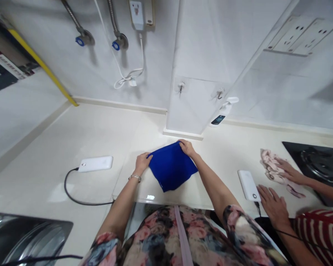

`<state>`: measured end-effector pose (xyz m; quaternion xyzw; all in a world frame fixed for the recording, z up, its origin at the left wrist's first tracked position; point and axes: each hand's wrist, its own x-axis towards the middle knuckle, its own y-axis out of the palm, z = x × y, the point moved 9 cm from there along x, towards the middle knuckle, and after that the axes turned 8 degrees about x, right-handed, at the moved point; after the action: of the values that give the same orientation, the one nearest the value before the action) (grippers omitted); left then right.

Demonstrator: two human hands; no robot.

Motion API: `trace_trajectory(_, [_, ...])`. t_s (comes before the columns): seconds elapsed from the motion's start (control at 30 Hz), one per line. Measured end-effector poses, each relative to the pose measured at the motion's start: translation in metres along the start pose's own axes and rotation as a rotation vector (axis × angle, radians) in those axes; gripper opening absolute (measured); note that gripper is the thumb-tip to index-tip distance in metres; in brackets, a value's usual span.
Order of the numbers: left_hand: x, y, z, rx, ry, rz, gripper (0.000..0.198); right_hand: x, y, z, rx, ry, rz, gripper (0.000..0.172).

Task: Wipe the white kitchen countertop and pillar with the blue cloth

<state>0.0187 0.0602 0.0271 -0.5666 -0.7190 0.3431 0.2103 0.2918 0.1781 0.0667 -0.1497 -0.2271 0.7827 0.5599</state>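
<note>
A blue cloth (171, 167) lies flat on the cream countertop (100, 125), folded into a rough square. My left hand (142, 162) pinches its far left corner. My right hand (187, 147) grips the far right corner, fingers closed on the fabric. Both hands rest at the cloth's far edge. A bracelet sits on my left wrist.
A white power bank (96, 163) with a black cable lies to the left; another white power bank (249, 185) lies to the right. Another person's hands (274, 205) rest on the counter by a pink cloth (272, 168). A black hob (320, 162) is far right, a sink (24, 236) near left.
</note>
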Motion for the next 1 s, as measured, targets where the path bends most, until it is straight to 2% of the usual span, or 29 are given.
trace_trajectory(0.1, [-0.004,-0.006,-0.013,0.032,0.054,0.001,0.029,0.013,-0.015,0.01,0.041,-0.023,0.017,0.034])
trace_trajectory(0.17, [-0.015,-0.013,-0.03,0.074,0.134,-0.015,0.032,0.012,-0.028,0.017,0.067,-0.036,0.04,0.035])
trace_trajectory(0.23, [-0.036,-0.019,-0.05,0.114,0.254,-0.041,0.035,-0.001,-0.043,0.022,0.092,-0.06,0.074,0.034])
trace_trajectory(0.3, [-0.063,-0.017,-0.067,0.136,0.363,-0.03,0.037,-0.028,-0.059,0.023,0.128,-0.105,0.106,0.033])
trace_trajectory(0.37, [-0.093,-0.001,-0.077,0.181,0.438,0.051,0.036,-0.064,-0.074,0.015,0.181,-0.137,0.118,0.032])
trace_trajectory(0.43, [-0.123,0.027,-0.082,0.275,0.505,0.187,0.033,-0.102,-0.083,-0.006,0.229,-0.102,0.107,0.029])
trace_trajectory(0.5, [-0.148,0.056,-0.082,0.382,0.564,0.315,0.03,-0.134,-0.083,-0.033,0.234,-0.038,0.081,0.026])
trace_trajectory(0.57, [-0.161,0.077,-0.081,0.462,0.588,0.376,0.03,-0.155,-0.077,-0.058,0.16,0.007,0.061,0.023])
trace_trajectory(0.7, [-0.163,0.085,-0.082,0.512,0.596,0.389,0.03,-0.167,-0.065,-0.083,0.087,0.035,0.04,0.023])
trace_trajectory(0.8, [-0.164,0.081,-0.085,0.474,0.65,0.422,0.028,-0.161,-0.066,-0.086,0.092,0.043,0.021,0.029])
trace_trajectory(0.87, [-0.163,0.074,-0.084,0.388,0.654,0.408,0.029,-0.155,-0.07,-0.089,0.057,0.093,-0.058,0.035])
trace_trajectory(0.93, [-0.155,0.06,-0.079,0.282,0.581,0.303,0.032,-0.148,-0.068,-0.091,0.009,0.158,-0.148,0.042])
trace_trajectory(1.0, [-0.141,0.044,-0.066,0.212,0.464,0.155,0.036,-0.139,-0.055,-0.091,-0.043,0.221,-0.188,0.047])
